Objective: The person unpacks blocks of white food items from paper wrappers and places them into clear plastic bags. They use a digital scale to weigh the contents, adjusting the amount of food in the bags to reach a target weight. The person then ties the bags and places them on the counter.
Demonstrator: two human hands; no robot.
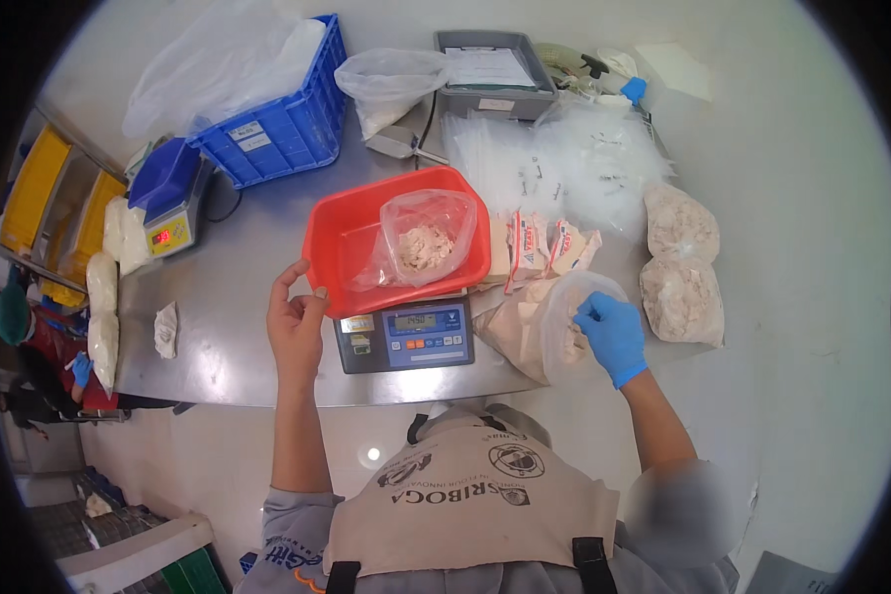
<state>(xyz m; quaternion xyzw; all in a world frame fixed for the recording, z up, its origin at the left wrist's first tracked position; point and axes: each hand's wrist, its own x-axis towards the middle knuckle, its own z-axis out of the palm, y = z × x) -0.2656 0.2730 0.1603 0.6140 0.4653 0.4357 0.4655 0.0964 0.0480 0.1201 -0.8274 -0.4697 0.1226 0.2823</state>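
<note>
A red plastic tub (341, 215) rests on a digital scale (405, 335) with a lit display. Inside the tub stands an open clear plastic bag (427, 237) holding pale crumbly yeast. My bare left hand (297, 308) is at the tub's near left corner, thumb and forefinger apart at its rim; whether it presses on the rim I cannot tell. My right hand (612, 330), in a blue glove, is over the mouth of a larger open bag (523, 319) of the same pale stuff, fingers bunched together. Any crumbs between its fingertips are hidden.
Torn yeast packets (529, 249) lie behind the larger bag, with flat plastic bags (505, 163) beyond. Two filled bags (681, 263) stand at right. A metal scoop (401, 143), blue crate (282, 134), grey tray (497, 100) and second scale (171, 230) are farther back. A co-worker's gloved hand (82, 369) shows at left.
</note>
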